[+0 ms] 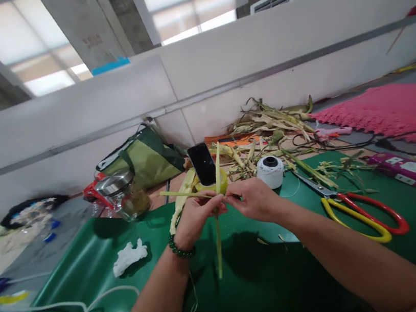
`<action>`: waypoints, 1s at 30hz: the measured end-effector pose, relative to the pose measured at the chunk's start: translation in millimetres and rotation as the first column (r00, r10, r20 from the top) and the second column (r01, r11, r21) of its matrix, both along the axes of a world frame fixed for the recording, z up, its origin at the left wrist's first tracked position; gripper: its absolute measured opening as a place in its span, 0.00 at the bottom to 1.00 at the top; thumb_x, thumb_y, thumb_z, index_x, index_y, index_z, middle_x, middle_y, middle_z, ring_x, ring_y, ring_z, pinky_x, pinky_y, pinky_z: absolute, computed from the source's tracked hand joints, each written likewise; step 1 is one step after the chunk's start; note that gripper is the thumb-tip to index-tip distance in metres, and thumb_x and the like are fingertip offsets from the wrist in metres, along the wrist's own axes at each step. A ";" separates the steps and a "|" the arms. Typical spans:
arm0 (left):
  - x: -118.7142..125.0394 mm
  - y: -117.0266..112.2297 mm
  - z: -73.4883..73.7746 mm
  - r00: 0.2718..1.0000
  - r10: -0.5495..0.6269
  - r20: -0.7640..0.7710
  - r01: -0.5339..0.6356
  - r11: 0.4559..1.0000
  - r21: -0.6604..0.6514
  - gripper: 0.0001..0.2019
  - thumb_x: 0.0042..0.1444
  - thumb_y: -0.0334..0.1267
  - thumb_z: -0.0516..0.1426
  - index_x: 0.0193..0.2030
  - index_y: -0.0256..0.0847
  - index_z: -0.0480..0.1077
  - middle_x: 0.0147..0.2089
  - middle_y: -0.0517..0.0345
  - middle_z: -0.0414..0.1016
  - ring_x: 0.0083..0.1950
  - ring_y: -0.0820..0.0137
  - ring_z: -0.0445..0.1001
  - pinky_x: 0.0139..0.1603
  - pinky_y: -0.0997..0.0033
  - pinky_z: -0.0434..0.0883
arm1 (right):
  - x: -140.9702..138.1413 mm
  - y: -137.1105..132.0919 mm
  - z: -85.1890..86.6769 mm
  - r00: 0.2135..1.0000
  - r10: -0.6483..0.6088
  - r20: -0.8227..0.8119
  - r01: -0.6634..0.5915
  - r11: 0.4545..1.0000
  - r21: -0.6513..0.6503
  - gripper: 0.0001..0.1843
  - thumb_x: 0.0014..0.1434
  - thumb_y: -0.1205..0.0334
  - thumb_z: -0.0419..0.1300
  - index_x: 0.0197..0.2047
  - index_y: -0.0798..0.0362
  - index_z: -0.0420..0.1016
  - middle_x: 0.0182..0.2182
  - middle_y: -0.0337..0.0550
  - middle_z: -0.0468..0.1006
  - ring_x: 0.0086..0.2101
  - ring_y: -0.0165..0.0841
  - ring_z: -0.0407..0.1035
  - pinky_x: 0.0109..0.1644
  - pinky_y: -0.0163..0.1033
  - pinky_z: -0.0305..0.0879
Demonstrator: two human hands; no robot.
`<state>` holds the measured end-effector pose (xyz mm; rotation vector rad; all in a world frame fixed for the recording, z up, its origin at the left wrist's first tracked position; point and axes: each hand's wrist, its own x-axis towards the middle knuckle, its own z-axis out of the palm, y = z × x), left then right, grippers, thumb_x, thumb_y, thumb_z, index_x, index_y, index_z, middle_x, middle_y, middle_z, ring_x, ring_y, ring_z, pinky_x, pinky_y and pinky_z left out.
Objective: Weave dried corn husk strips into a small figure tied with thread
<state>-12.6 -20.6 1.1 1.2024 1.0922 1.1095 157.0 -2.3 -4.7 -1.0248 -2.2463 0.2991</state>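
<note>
The left hand (195, 214) and right hand (255, 200) each pinch the crossed leaf strips (217, 242) above the mat (272, 281) near its far edge, apparently at a fold, where an uneven pull could tear a strip or loosen the crossing

A craft workshop is indicated: a surface (268, 282) covered by a green mat is strewn with leaf strips (272, 118), large scissors (325, 196) and a thread spool (270, 172), and is enclosed by white partition panels (256, 56) beneath concrete pillars (82, 29).

Scissors (358, 209), thread spool (270, 171) — phone (202, 163).
</note>
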 end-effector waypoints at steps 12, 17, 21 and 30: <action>-12.1 2.9 7.5 0.998 -0.039 0.054 0.044 0.996 -0.079 0.21 0.36 0.51 0.69 0.28 0.34 0.74 0.26 0.52 0.80 0.30 0.66 0.79 0.35 0.69 0.74 | 7.0 9.5 0.2 0.984 0.132 -0.115 -0.143 0.986 -0.087 0.17 0.60 0.61 0.54 0.20 0.55 0.66 0.17 0.35 0.62 0.22 0.25 0.55 0.27 0.32 0.46; -10.5 0.8 12.0 0.998 -0.034 0.045 0.038 0.997 -0.074 0.23 0.39 0.55 0.66 0.29 0.35 0.73 0.25 0.50 0.79 0.31 0.64 0.79 0.34 0.69 0.73 | 6.6 13.3 -2.5 0.984 0.153 -0.092 -0.162 0.982 -0.097 0.14 0.60 0.63 0.52 0.24 0.55 0.71 0.19 0.36 0.66 0.22 0.25 0.57 0.28 0.32 0.47; -8.2 -0.2 9.0 1.000 0.001 -0.011 -0.001 1.000 -0.007 0.19 0.35 0.46 0.70 0.29 0.36 0.73 0.25 0.55 0.79 0.29 0.67 0.77 0.35 0.69 0.73 | 6.9 9.8 -0.3 0.987 0.133 -0.087 -0.140 0.987 -0.083 0.15 0.61 0.62 0.52 0.25 0.55 0.72 0.20 0.37 0.68 0.23 0.26 0.58 0.28 0.32 0.48; -16.3 2.9 9.2 0.999 -0.021 -0.036 0.020 1.000 -0.009 0.18 0.40 0.50 0.67 0.28 0.35 0.74 0.25 0.52 0.79 0.31 0.66 0.77 0.34 0.70 0.72 | 7.7 13.5 0.0 0.971 0.166 -0.173 -0.192 0.971 -0.146 0.17 0.61 0.58 0.53 0.25 0.55 0.73 0.19 0.37 0.67 0.23 0.26 0.58 0.28 0.32 0.50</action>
